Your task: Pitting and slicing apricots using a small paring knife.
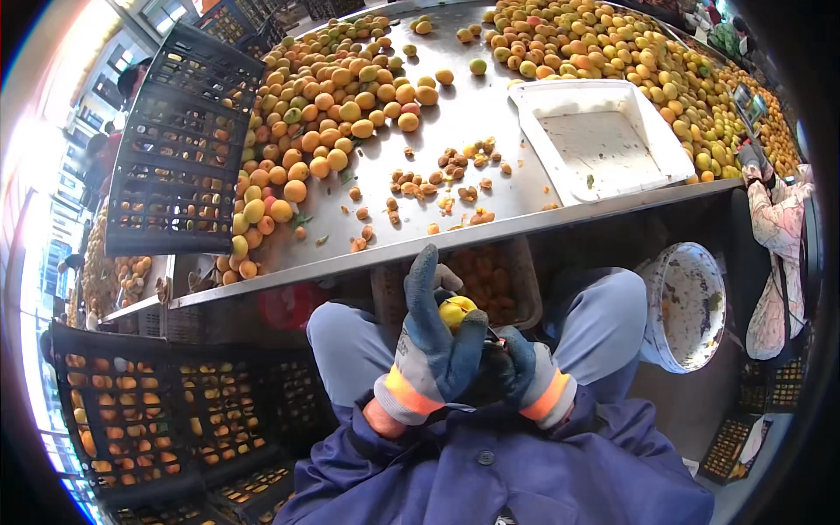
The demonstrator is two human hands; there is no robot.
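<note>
In front of my lap, my left hand (435, 346), in a blue-and-grey glove with an orange cuff band, is closed around a yellow apricot (456, 311). Its index finger points up past the fruit. Close beside it, my right hand (528, 367), gloved alike, has its fingers curled around a thin dark tool (495, 335), mostly hidden; its kind I cannot make out. Beneath the hands, between my knees, a crate (530, 289) holds orange-brown fruit pieces. On the metal table (367, 210) ahead, brown apricot pits (418, 185) and scraps lie scattered.
Apricots (328, 109) are heaped at the table's left, beside an upright black crate (179, 144); more (604, 44) lie far right. A white tray (604, 140) sits by the edge. A dirty white bucket (687, 306) stands right of my knee. Black crates of apricots (166, 402) stand left.
</note>
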